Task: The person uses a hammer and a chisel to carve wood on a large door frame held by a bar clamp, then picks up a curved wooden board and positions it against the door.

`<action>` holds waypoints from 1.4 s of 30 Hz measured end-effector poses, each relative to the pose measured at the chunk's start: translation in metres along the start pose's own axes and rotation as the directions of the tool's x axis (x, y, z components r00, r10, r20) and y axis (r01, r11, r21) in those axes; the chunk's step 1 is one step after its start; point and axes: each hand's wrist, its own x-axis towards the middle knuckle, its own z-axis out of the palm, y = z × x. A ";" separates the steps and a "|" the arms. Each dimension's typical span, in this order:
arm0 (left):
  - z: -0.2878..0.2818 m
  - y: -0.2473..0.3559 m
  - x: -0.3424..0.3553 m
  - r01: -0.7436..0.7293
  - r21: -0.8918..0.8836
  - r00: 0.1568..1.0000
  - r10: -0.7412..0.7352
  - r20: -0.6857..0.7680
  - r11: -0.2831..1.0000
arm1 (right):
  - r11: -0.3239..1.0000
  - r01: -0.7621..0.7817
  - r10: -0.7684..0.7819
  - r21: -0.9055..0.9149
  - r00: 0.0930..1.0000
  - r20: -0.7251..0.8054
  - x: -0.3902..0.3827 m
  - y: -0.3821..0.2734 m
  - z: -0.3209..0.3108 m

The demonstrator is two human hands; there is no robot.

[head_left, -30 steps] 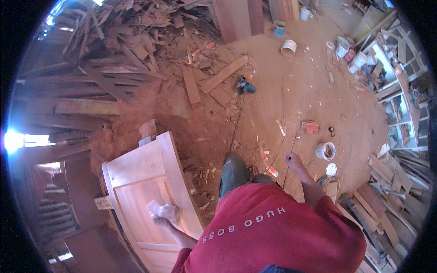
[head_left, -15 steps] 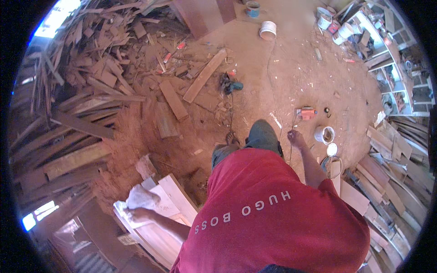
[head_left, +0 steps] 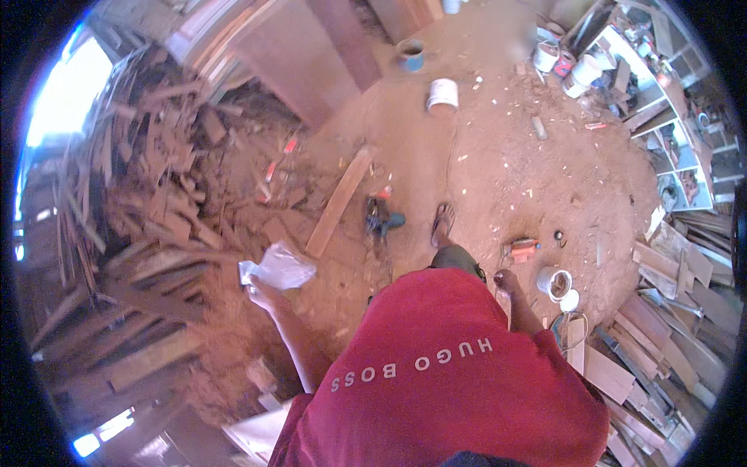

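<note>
My left hand point(head_left: 258, 289) is closed on a crumpled white plastic sheet or cloth point(head_left: 282, 268), held out to the left over the dusty floor. My right hand point(head_left: 506, 283) hangs beside my red shirt with curled fingers; whether anything is in it is too small to make out. A pale panelled wooden board point(head_left: 254, 430) shows only partly, at the lower left behind my body. My sandalled foot point(head_left: 442, 226) is out ahead on the floor.
Scrap wood point(head_left: 156, 210) heaps along the left, with a loose plank point(head_left: 338, 202) and a dark power tool point(head_left: 377, 222) ahead. An orange tool point(head_left: 523, 249) and a white bucket point(head_left: 554, 284) lie right. Large boards point(head_left: 303, 62) stand at the back, shelving point(head_left: 673, 159) at the right.
I have stepped forward, leaving the panelled board behind at the lower left. My left hand has lifted the white sheet off the board and now holds it out over the floor.
</note>
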 end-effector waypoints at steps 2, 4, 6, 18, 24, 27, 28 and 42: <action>0.075 -0.037 0.002 0.127 0.011 0.983 -0.128 0.135 0.992 | 0.995 0.060 -0.062 -0.074 0.997 -0.037 0.038 0.050 -0.034; 0.122 -0.040 0.027 0.096 0.165 0.961 -0.134 0.241 0.982 | 0.980 -0.155 0.178 0.126 0.964 -0.200 0.086 -0.011 -0.069; 0.204 -0.058 0.009 0.046 0.315 0.894 -0.180 0.409 0.948 | 0.998 0.060 -0.046 0.030 0.940 -0.338 0.112 0.004 -0.121; 0.553 -0.150 -0.033 -0.469 0.608 0.695 -0.157 0.701 0.640 | 0.813 0.376 -0.516 -0.445 0.819 -0.251 0.190 0.079 -0.159; 0.642 -0.218 -0.006 -0.408 0.745 0.761 -0.253 0.597 0.527 | 0.978 -0.195 0.200 -0.070 0.977 0.076 0.208 0.031 -0.244; 0.700 -0.241 -0.001 -0.216 0.805 0.770 -0.411 0.488 0.553 | 0.957 -0.288 0.288 -0.002 0.956 0.060 0.254 -0.002 -0.313; 0.724 -0.249 -0.002 -0.181 0.812 0.755 -0.451 0.476 0.555 | 0.944 -0.329 0.328 0.012 0.943 0.055 0.257 -0.010 -0.333; 0.798 -0.320 0.071 -0.233 0.863 0.768 -0.459 0.446 0.448 | 0.962 -0.258 0.269 -0.092 0.954 0.133 0.359 -0.017 -0.467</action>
